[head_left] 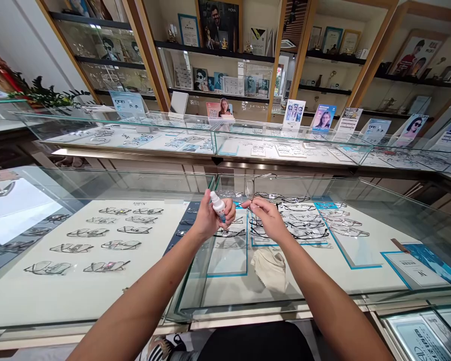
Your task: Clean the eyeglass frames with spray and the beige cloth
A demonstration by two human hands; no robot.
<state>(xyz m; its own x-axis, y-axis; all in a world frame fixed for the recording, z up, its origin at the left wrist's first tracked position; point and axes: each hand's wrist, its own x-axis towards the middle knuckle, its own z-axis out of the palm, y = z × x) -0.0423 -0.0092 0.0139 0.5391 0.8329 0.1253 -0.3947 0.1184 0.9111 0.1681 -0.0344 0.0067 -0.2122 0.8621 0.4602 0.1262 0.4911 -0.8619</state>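
My left hand (213,216) is wrapped round a small white spray bottle (218,204), its nozzle pointing up. To its right, my right hand (267,214) pinches a thin-framed pair of glasses (250,188) between the fingertips. One clear lens stands up above those fingers, and part of the frame runs off to the right; the exact grip point is hard to make out. A crumpled cream cloth (269,271) lies on the counter glass below my right hand. Both hands are above the glass display case (304,296).
Inside the case, several glasses (115,244) lie in rows to the left, and dark-framed glasses (308,233) lie under my hands. Behind stands another glass counter (195,123) with upright cards (294,113). Shelves (214,52) with pictures line the wall.
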